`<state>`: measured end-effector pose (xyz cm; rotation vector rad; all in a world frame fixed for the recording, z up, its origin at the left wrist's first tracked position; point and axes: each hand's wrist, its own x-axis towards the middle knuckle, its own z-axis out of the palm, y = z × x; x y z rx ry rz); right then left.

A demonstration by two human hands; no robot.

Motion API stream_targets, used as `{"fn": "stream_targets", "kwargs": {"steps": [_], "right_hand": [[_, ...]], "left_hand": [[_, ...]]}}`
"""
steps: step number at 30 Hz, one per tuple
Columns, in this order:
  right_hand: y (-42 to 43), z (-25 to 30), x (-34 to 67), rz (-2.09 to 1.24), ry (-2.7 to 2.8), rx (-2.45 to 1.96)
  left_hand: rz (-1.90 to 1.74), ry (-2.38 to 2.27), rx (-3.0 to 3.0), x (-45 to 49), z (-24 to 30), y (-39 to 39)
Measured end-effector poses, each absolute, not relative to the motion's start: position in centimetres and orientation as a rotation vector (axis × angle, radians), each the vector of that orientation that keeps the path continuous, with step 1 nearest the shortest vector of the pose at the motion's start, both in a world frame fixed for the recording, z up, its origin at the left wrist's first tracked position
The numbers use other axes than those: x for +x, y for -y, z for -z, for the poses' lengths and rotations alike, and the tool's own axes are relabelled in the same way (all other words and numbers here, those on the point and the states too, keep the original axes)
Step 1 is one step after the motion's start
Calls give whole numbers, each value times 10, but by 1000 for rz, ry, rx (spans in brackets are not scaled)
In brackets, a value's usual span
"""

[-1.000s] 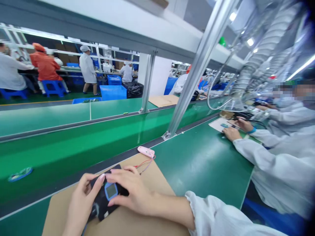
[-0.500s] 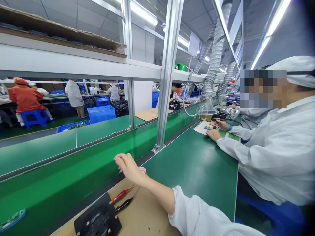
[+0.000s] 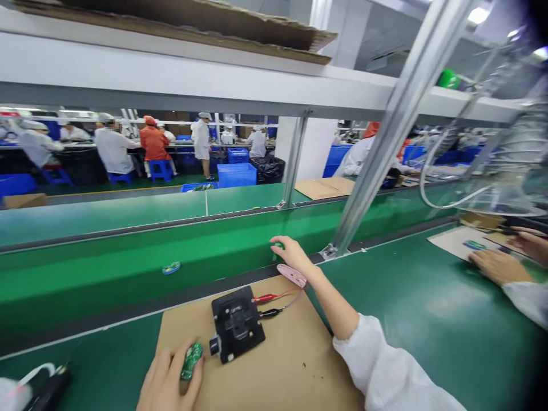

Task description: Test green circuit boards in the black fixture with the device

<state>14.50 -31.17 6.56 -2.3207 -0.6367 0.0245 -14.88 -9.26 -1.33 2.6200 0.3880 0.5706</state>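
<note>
My left hand (image 3: 169, 379), low on the left, has its fingers wrapped round a green circuit board (image 3: 191, 361) above the brown board. Beside it lies a black test fixture (image 3: 238, 323) with a red clip (image 3: 265, 298) and a black clip (image 3: 270, 313) attached. Over the green belt's near edge, my right hand (image 3: 295, 257) is raised with thumb and fingers curved and apart. A small green patch shows between them; I cannot make out whether it is a part or the belt. Just below the hand is a pink oval piece (image 3: 291, 275) by the wires.
Another circuit board (image 3: 171, 268) lies on the green belt (image 3: 107, 274). A metal post (image 3: 385, 148) rises beyond my right hand, under a white shelf (image 3: 192, 74). A co-worker's hands (image 3: 499, 265) work at the right. A black tool (image 3: 49, 391) lies at the lower left.
The view has swung left and down, bringing my left hand with the circuit board and the whole fixture into sight. My right hand stays raised near the belt's edge.
</note>
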Motion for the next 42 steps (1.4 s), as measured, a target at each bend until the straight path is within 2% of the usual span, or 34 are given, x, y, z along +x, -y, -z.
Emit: {"fn": "stream_targets", "kwargs": {"steps": [7, 15, 24, 32, 42], "right_hand": [[297, -108, 95, -123, 925, -2149], [208, -80, 89, -295, 1321, -2350], [111, -63, 102, -466, 1571, -2618], [139, -53, 115, -361, 1669, -2627], [183, -46, 128, -187, 1316, -2443]], "left_hand": [[-444, -523, 2656, -149, -10, 109], [-635, -469, 2737, -144, 1, 110], [-625, -450, 2737, -144, -2, 110], [-584, -472, 2738, -144, -2, 111], [-535, -440, 2742, -144, -7, 110]]}}
